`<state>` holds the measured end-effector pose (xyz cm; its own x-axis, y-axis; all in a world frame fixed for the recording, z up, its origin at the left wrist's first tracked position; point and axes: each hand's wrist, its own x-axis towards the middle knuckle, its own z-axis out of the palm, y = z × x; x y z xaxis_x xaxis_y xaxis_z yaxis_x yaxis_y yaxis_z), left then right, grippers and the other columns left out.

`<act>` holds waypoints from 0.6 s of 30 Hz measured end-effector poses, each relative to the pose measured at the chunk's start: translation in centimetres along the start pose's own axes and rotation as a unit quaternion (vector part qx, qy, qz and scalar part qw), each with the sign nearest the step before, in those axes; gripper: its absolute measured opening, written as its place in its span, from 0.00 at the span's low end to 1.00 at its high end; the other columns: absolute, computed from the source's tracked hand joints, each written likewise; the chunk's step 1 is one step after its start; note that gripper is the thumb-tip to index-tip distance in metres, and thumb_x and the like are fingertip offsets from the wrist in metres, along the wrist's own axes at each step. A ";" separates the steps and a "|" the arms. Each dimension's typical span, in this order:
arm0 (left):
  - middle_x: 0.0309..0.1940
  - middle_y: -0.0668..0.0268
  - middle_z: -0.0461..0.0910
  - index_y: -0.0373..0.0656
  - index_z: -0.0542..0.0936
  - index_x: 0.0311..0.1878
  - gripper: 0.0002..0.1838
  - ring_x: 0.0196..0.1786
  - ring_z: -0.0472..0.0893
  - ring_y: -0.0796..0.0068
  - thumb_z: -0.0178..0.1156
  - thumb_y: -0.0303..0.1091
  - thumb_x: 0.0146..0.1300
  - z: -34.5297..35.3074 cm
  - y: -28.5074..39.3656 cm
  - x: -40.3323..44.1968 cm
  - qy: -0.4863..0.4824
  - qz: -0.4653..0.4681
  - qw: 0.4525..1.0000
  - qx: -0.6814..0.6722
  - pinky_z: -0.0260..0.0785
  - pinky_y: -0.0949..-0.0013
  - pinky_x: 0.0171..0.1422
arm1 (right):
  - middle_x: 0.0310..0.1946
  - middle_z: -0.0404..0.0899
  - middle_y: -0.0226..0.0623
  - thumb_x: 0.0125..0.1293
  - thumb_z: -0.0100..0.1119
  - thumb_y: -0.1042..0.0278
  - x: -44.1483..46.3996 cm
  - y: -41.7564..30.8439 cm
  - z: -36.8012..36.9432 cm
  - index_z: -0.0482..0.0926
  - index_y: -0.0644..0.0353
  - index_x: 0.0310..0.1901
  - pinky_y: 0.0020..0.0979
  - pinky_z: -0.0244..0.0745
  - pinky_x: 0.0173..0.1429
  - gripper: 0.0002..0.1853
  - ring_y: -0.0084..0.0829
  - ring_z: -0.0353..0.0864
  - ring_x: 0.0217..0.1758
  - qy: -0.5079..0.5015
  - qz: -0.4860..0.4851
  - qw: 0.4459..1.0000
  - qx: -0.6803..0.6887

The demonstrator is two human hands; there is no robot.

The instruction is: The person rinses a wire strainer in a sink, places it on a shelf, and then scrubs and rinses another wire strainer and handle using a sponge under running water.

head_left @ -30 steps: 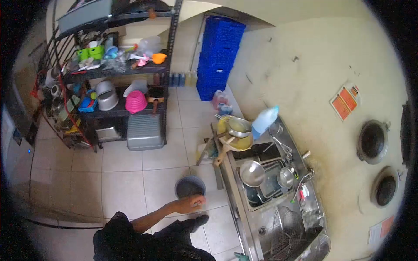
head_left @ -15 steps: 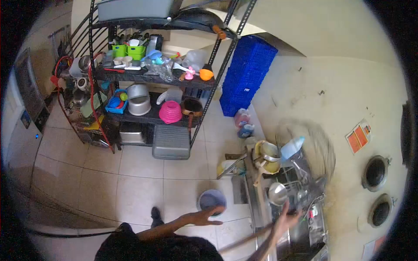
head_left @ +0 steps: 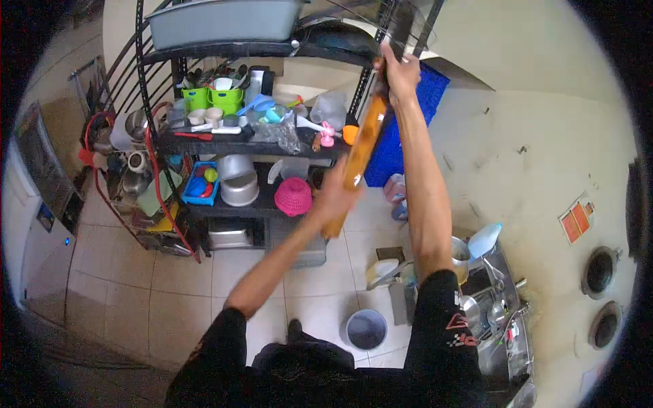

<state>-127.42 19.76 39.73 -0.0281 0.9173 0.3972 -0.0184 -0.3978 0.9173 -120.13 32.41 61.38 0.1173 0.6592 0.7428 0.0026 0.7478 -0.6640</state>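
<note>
A long wooden handle (head_left: pixel 368 143) runs diagonally up in front of the black rack. My left hand (head_left: pixel 337 192) is wrapped round its lower part, blurred by motion. Higher up, my right hand (head_left: pixel 401 76) grips the dark upper section of the same tool, close to the rack's right post. The tool's far end reaches the top edge of the view, where thin curved wires show; its head cannot be made out clearly. Behind the handle is the rack's upper shelf (head_left: pixel 224 51), holding a large grey tub (head_left: pixel 224 26) and a dark pan (head_left: pixel 337 37).
Green baskets (head_left: pixel 225 100) and utensils fill the middle shelf; pots and a pink basket (head_left: pixel 293 196) sit lower. Blue crates (head_left: pixel 425 112) stand right of the rack. A grey bucket (head_left: pixel 366 330) is on the floor, beside the sink counter (head_left: pixel 493 357) with its bowls.
Both hands have risen from near the sink to the rack, now gripping the wooden-handled tool. The blurred mesh shape over the sink is gone from there. The view has shifted.
</note>
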 end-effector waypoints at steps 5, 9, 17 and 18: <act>0.22 0.67 0.74 0.41 0.65 0.54 0.27 0.16 0.74 0.77 0.60 0.21 0.49 -5.8 2.3 15.3 -0.035 0.117 0.992 -0.042 0.68 0.71 0.16 | 0.39 0.80 0.47 0.53 0.69 0.59 10.4 7.8 4.2 0.67 0.72 0.50 0.33 0.73 0.50 0.31 0.36 0.80 0.41 -0.152 -0.029 0.981 -0.118; 0.20 0.66 0.74 0.38 0.68 0.44 0.18 0.14 0.74 0.75 0.62 0.22 0.49 -7.8 1.0 22.2 -0.025 0.118 0.992 -0.025 0.69 0.71 0.16 | 0.54 0.69 0.59 0.49 0.66 0.43 12.0 15.8 5.5 0.67 0.65 0.57 0.43 0.64 0.61 0.40 0.52 0.69 0.59 -0.161 -0.133 0.905 -0.371; 0.32 0.60 0.77 0.42 0.52 0.62 0.35 0.22 0.79 0.72 0.62 0.26 0.57 -7.0 -6.1 22.2 -0.026 0.043 0.997 -0.050 0.74 0.70 0.20 | 0.59 0.63 0.57 0.52 0.67 0.61 6.0 22.3 5.8 0.63 0.64 0.59 0.39 0.59 0.66 0.35 0.50 0.64 0.64 -0.112 -0.188 0.942 -0.253; 0.32 0.60 0.77 0.42 0.52 0.62 0.35 0.22 0.79 0.72 0.62 0.26 0.57 -7.0 -7.1 21.9 -0.030 0.040 0.998 -0.049 0.74 0.70 0.20 | 0.61 0.60 0.57 0.52 0.67 0.64 5.0 22.2 5.7 0.61 0.64 0.60 0.39 0.57 0.68 0.35 0.51 0.60 0.66 -0.098 -0.217 0.937 -0.257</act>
<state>-134.91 42.59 41.71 0.0259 0.8806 0.4731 -0.1153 -0.4674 0.8765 -125.13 52.75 50.85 -0.1895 0.3421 0.9204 0.4918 0.8444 -0.2126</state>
